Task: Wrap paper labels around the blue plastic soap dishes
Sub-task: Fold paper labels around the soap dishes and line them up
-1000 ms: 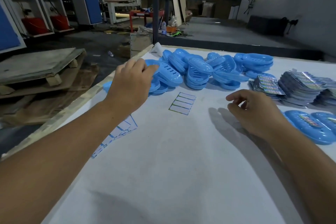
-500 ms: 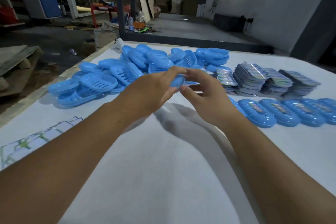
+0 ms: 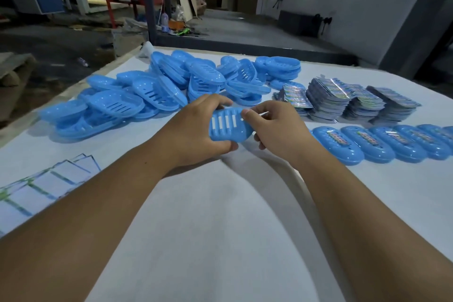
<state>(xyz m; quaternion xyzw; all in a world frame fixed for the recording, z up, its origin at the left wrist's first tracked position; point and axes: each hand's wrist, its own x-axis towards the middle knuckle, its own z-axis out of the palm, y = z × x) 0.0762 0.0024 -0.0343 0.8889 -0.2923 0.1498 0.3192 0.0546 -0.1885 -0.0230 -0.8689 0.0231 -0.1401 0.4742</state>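
Observation:
A blue slotted soap dish is held above the white table between both hands. My left hand grips its left end, fingers over the top and thumb beneath. My right hand pinches its right end with thumb and fingers. Behind the hands lies a heap of unlabelled blue soap dishes. Stacks of printed paper labels stand at the right rear. A row of labelled dishes lies to the right of my right hand.
The white table stretches towards me. Printed sheets lie at its left edge. Beyond the far edge stand a dark post, boards and workshop clutter on the floor.
My left hand lifted a dish from the heap and brought it to the middle. My right hand came over and took its other end. The slotted face now shows between the hands.

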